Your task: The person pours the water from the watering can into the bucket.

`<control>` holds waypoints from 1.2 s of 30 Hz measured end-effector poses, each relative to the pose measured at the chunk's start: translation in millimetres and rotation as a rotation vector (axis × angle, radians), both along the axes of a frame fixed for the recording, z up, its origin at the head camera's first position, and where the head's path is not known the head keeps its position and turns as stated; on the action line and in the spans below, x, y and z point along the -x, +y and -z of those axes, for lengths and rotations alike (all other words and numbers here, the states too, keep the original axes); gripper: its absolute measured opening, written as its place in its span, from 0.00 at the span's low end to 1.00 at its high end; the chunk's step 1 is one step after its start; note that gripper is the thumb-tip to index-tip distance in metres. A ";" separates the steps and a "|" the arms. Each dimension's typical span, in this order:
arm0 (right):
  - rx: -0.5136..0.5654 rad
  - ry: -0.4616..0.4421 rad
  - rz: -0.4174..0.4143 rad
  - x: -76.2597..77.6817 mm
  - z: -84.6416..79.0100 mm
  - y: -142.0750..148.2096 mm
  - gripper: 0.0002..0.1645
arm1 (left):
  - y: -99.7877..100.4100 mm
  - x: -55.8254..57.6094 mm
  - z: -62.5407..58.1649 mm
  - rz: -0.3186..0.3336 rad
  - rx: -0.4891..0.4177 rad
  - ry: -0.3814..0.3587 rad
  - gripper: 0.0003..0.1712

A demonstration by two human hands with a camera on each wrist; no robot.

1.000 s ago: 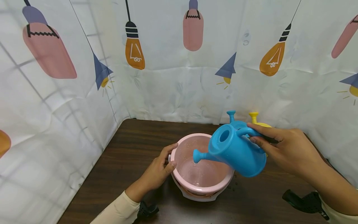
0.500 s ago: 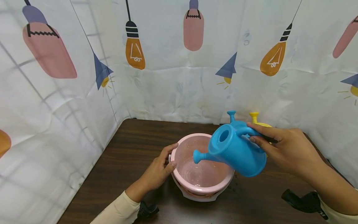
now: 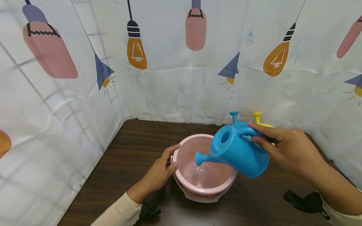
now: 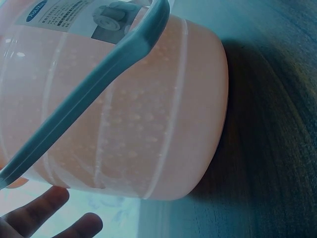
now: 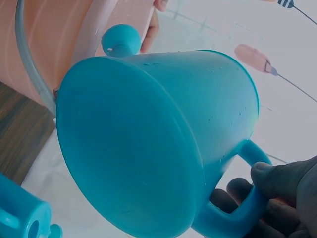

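Observation:
A pink bucket (image 3: 208, 190) stands upright on the dark wooden table. My left hand (image 3: 159, 171) holds its left rim, thumb at the edge and forefinger farther back along it. Tilted toward the bucket, a blue watering can (image 3: 243, 153) hangs from my right hand (image 3: 291, 150), whose fingers and thumb grip the handle (image 5: 230, 220). The can's spout (image 3: 200, 158) overlaps the inside of the bucket in the head view. Bright glints show low in the bucket. Its grey handle (image 4: 84, 99) slants down the outside in the left wrist view.
A second blue watering can (image 3: 234, 116) and a yellow one (image 3: 256, 117) stand behind the held can, partly hidden. Small drops (image 3: 237, 185) lie on the table (image 3: 135, 141) right of the bucket. A printed sheet (image 3: 169, 88) hangs along the back and left sides.
The watering can and both hands stay almost in place, with only a tiny shift of the can. The glints in the bottom of the bucket have changed shape.

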State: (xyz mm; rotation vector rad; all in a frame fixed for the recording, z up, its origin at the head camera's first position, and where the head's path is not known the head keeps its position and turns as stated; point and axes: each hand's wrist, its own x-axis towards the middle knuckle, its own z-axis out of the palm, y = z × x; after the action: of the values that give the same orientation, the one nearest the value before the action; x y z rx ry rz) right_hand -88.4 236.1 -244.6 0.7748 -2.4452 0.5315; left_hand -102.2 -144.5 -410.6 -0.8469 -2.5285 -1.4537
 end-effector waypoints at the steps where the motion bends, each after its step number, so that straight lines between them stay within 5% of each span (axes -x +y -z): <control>1: -0.001 0.000 -0.001 0.1 -0.2 -0.2 0.35 | 0.1 -0.1 -0.3 0.000 0.000 0.000 0.33; 36: -0.040 -0.015 -0.017 3.9 -6.5 -6.0 0.34 | 0.6 1.2 2.0 -0.001 0.003 0.027 0.33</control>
State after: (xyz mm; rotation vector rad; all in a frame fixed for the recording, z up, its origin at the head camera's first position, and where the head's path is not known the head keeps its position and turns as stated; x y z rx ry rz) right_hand -92.3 230.1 -238.1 0.8118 -2.4722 0.4980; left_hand -103.4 -143.9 -412.6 -0.8595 -2.5121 -1.4292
